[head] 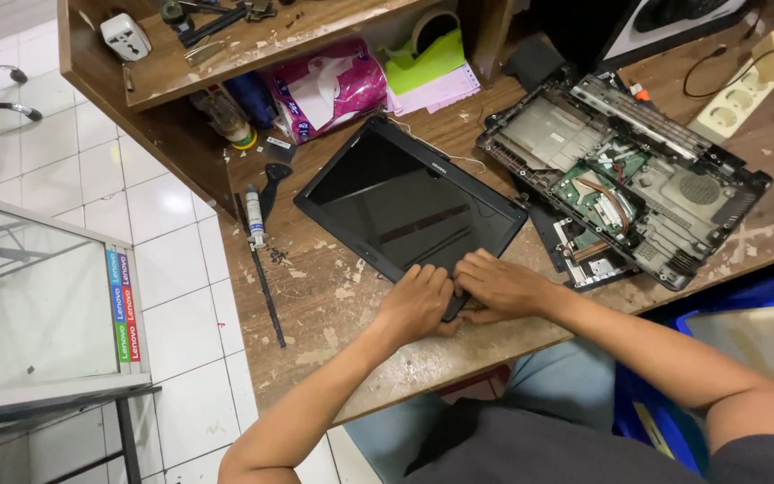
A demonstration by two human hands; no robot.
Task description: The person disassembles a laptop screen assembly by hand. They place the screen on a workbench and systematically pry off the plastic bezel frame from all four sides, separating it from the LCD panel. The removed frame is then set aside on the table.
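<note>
A detached black laptop screen panel (400, 202) lies flat on the worn wooden bench (315, 314), glass side up. My left hand (416, 303) and my right hand (502, 285) press side by side on its near corner, fingers curled over the bezel edge. The opened laptop base (620, 179), with bare circuit board and wires, sits to the right of the screen, apart from both hands.
A thin black strip (262, 269) and a small tube (254, 218) lie left of the screen. A pink tissue pack (329, 85), a green tape dispenser (427, 49) and a white power strip (735, 103) stand behind. A glass cabinet (38, 305) stands at left.
</note>
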